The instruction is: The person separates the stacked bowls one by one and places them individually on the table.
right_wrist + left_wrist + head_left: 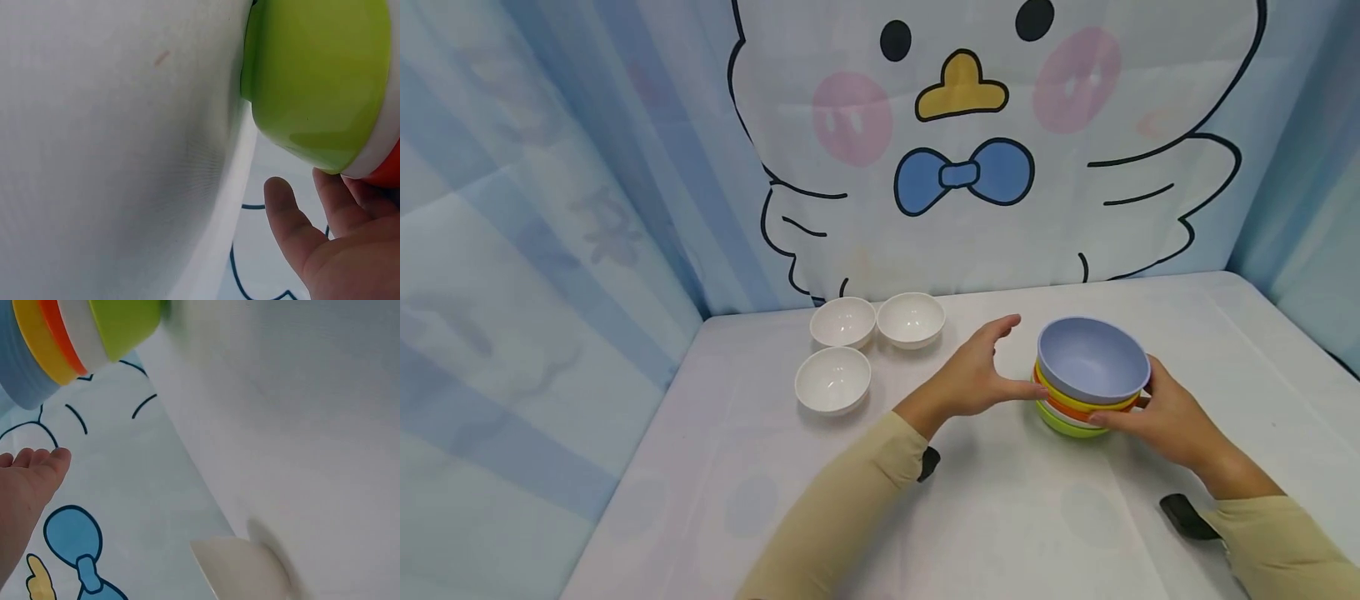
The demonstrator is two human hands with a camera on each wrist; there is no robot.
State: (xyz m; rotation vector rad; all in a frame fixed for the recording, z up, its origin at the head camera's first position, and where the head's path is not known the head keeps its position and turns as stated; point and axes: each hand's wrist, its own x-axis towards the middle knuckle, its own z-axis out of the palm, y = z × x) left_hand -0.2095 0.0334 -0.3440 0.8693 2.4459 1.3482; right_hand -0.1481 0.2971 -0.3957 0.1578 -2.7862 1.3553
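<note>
Beige sleeves (842, 508) lie nearest; beyond hangs a cartoon-bird backdrop (962, 242), above a white-covered table (1000, 525). Toward the table's right side is a stack of nested bowls (1088, 387), periwinkle uppermost, then yellow, orange, white, lime. They look like smooth, stiff plastic: probably light and slightly slippery, unlikely to break, though loosely nested. Gripping opposite walls low down should support them all. The right hand (1176, 421) clasps the stack's right side, thumb in front. The left hand (966, 379) is spread, its thumb tip at the stack's left edge; contact is unclear. Three small white bowls (833, 382) sit farther left.
</note>
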